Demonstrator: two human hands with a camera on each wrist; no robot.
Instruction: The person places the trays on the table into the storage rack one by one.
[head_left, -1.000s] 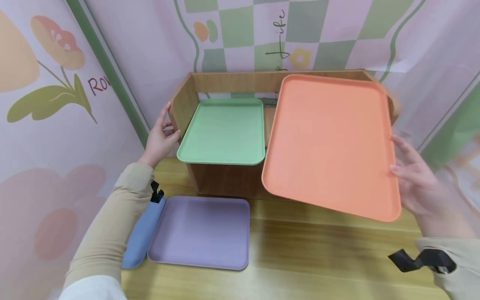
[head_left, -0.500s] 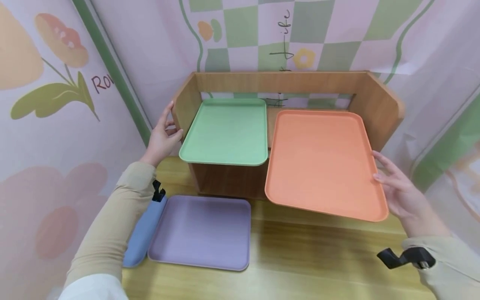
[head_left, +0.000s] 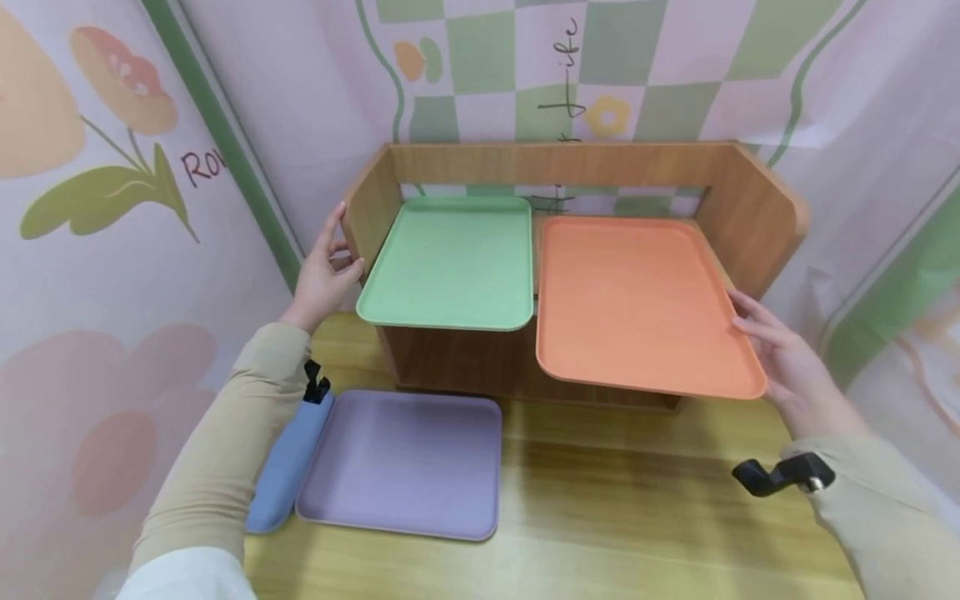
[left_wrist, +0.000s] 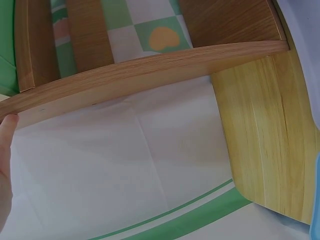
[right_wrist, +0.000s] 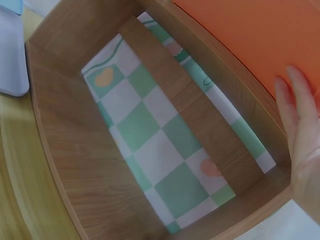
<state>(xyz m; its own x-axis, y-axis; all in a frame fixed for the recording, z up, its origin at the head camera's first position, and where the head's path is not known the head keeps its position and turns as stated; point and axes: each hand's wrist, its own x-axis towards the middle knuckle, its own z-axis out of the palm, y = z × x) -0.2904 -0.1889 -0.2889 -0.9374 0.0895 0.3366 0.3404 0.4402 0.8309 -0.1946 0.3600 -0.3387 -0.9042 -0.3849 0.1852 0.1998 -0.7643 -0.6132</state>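
— What are you wearing on your arms?
— You have long beige sleeves on both, over a white layer at the left elbow.
— And at the wrists?
— Your right hand and left hand are bare; black clips sit at your cuffs.

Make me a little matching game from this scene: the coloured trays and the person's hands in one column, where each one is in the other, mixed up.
Things:
1. green tray
2. orange tray
3. purple tray
4. left hand

Places:
A. flat on the table, in front of the wooden shelf
B. on the left side panel of the wooden shelf
C. on top of the shelf, left half
D. on top of the shelf, right half, with the right hand at its edge

Pairs: 1-C, 2-D, 3-A, 4-B

The wooden shelf stands on the table; the right hand touches the orange tray with straight fingers.
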